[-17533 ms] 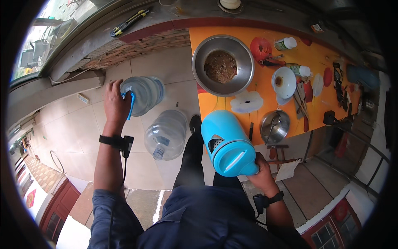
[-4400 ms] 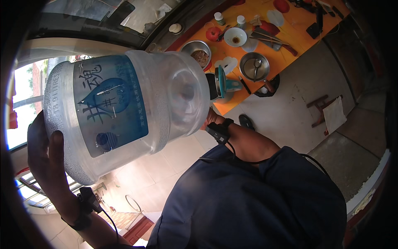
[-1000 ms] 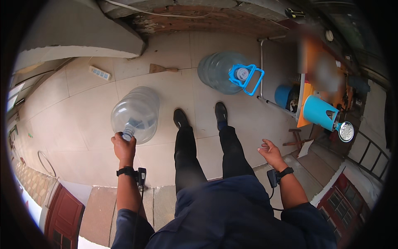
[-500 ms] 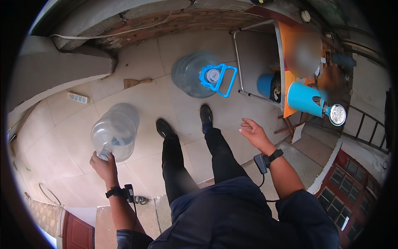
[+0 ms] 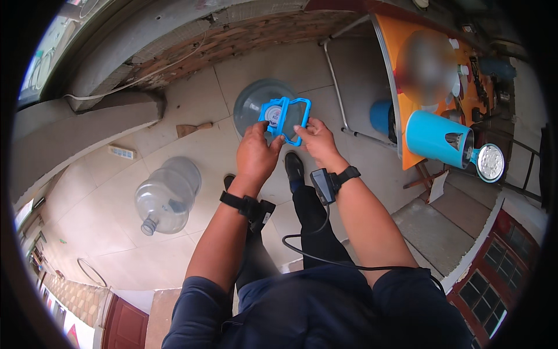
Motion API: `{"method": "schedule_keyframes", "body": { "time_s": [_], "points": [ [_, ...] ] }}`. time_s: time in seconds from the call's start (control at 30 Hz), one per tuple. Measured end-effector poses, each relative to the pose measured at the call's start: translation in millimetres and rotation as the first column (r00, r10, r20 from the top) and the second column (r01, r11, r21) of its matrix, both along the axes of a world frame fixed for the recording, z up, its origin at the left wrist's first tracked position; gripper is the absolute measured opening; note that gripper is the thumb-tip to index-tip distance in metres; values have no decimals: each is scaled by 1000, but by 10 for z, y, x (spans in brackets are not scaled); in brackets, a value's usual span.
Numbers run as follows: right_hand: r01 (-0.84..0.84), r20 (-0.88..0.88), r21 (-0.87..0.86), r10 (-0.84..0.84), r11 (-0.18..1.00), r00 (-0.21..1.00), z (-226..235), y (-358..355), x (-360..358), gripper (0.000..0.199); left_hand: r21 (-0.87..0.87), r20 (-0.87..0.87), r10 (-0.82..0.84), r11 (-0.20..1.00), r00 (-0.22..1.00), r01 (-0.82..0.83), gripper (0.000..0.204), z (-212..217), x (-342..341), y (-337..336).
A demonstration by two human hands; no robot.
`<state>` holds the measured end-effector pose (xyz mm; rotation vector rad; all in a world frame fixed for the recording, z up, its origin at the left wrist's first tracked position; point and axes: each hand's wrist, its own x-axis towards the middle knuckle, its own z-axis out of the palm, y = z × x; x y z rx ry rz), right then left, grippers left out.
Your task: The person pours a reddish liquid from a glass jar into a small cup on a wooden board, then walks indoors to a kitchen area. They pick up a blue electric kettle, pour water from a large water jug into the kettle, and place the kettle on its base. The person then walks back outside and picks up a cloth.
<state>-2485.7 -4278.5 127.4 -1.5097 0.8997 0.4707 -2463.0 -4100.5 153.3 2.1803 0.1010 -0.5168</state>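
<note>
A large clear-blue water bottle [image 5: 246, 104] stands on the floor ahead of my feet, with a white cap on its neck. Around the neck sits a blue plastic carrying handle [image 5: 307, 110], its loop pointing right. My left hand [image 5: 257, 154] is closed on the near edge of the handle beside the cap, and part of the bottle's side is hidden behind it. With thumb and fingers, my right hand [image 5: 318, 142] pinches the near right corner of the loop. To the left, an uncapped transparent water bottle [image 5: 168, 195] rests untouched on the tiles.
An orange-topped table [image 5: 390, 35] with metal legs stands at right, bearing a turquoise cylinder [image 5: 436, 138] with its lid open. Under it is a blue bin [image 5: 381, 116]. A scraper [image 5: 192, 128] and a white power strip [image 5: 122, 152] lie on the floor near the low wall.
My left hand has let go of the transparent bottle's neck and moved right to the blue handle. My right hand has come left and taken hold of the loop.
</note>
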Motion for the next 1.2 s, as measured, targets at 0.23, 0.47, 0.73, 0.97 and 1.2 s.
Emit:
{"method": "schedule_keyframes", "body": {
  "time_s": [0.23, 0.47, 0.73, 0.97, 1.2],
  "points": [
    [-128, 50, -76, 132, 989, 990, -327, -56, 5, 25, 196, -71, -25, 980, 997, 39, 31, -156, 102, -108],
    [-128, 95, -88, 136, 988, 986, -191, -219, -81, 25, 215, -40, 143, 968, 989, -131, 27, -103, 111, 184],
    [-206, 120, -115, 219, 972, 968, 85, -356, -71, 28, 189, -68, 221, 960, 973, -204, 26, 115, 95, 299],
    [-198, 195, 141, 169, 970, 966, 709, -239, 45, 21, 22, -9, 228, 973, 974, -228, 27, 538, 6, 256],
    [-365, 268, 240, 300, 900, 916, 1358, 42, 112, 25, -89, -109, 128, 986, 986, -137, 32, 1233, -274, -98]
  ]
}}
